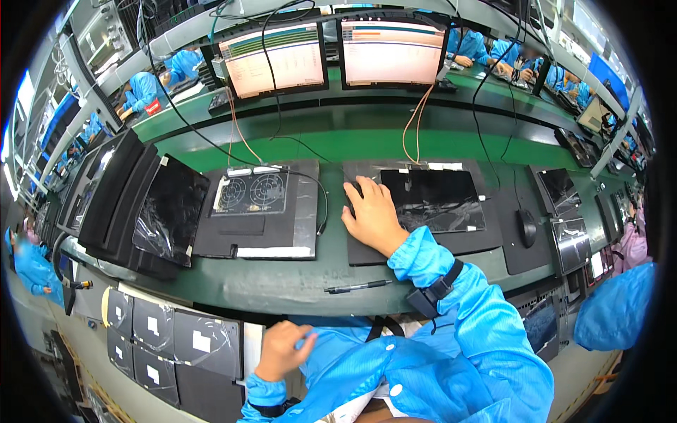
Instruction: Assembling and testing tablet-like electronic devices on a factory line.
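My right hand [376,217] lies on a dark mat, its fingers curved over a black computer mouse [357,189] that they mostly hide. Just right of that hand is a black flat display panel [434,201] with glossy film and small white tabs. My left hand [282,349] hangs low in front of my body, off the bench edge. It is loosely bent, the thumb apart from the forefinger, and no object shows in it. A black pen [357,287] lies near the bench's front edge, between my hands.
Two lit monitors [271,60] stand at the back. On the left are a panel with two round printed targets [250,194], a film-covered panel [169,211] and black trays [116,201]. Another mouse [526,227] sits at right. Cables hang across the bench. People in blue work beyond.
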Available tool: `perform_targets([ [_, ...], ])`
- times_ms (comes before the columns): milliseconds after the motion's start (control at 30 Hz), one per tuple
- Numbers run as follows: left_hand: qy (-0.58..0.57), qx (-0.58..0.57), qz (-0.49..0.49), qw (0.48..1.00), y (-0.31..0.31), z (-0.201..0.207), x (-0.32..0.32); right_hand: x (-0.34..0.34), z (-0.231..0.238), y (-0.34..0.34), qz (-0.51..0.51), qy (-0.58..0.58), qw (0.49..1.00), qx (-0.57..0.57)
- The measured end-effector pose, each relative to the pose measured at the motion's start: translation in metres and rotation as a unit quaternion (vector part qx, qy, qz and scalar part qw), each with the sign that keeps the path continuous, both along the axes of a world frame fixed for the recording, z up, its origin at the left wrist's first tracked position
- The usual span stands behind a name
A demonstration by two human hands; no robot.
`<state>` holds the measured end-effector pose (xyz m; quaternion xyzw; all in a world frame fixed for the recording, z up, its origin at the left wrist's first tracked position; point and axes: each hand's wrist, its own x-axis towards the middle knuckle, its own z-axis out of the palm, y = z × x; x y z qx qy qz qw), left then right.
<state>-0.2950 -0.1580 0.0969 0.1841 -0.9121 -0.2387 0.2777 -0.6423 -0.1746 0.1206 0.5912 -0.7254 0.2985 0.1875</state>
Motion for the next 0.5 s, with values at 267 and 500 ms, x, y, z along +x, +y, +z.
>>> perform_targets([
  [267, 0.084, -0.05, -0.009, 0.995, -0.004, 0.02, -0.076, -0.001, 0.004, -0.001, 0.0, -0.02, 1.0, 0.0],
  [500, -0.031, -0.079, -0.087, 0.993, -0.008, 0.026, -0.114, 0.004, 0.006, -0.004, 0.005, -0.01, 1.0, -0.02],
])
